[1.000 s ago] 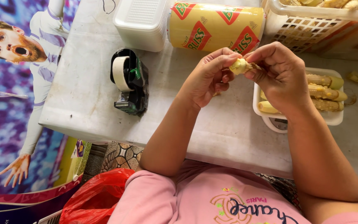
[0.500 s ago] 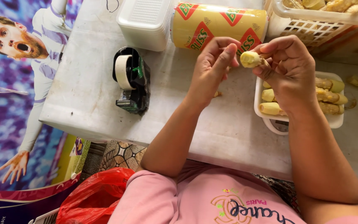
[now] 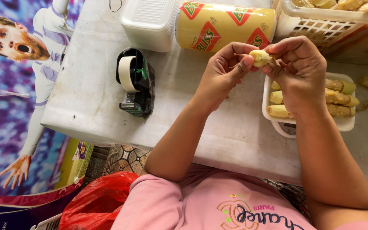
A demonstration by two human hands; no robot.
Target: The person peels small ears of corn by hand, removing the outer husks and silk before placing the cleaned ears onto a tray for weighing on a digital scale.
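- Head view looks down at two bare hands over a white table (image 3: 107, 106).
- Left hand (image 3: 220, 74) and right hand (image 3: 301, 72) both pinch one small yellow root piece (image 3: 260, 57), held up in the air between them, above the table.
- It looks light and hard, with a bumpy, knobbly skin. It may be a bit slippery where it is peeled. Best to hold it by the ends with the fingertips.
- More pieces lie in a white tray (image 3: 346, 123) just under the right hand.
- A yellow roll (image 3: 224, 25) with red and green shapes lies behind, beside a white box (image 3: 150, 21).
- A black tape holder (image 3: 135, 83) sits to the left.
- A big poster (image 3: 18, 85) hangs at the table's side.
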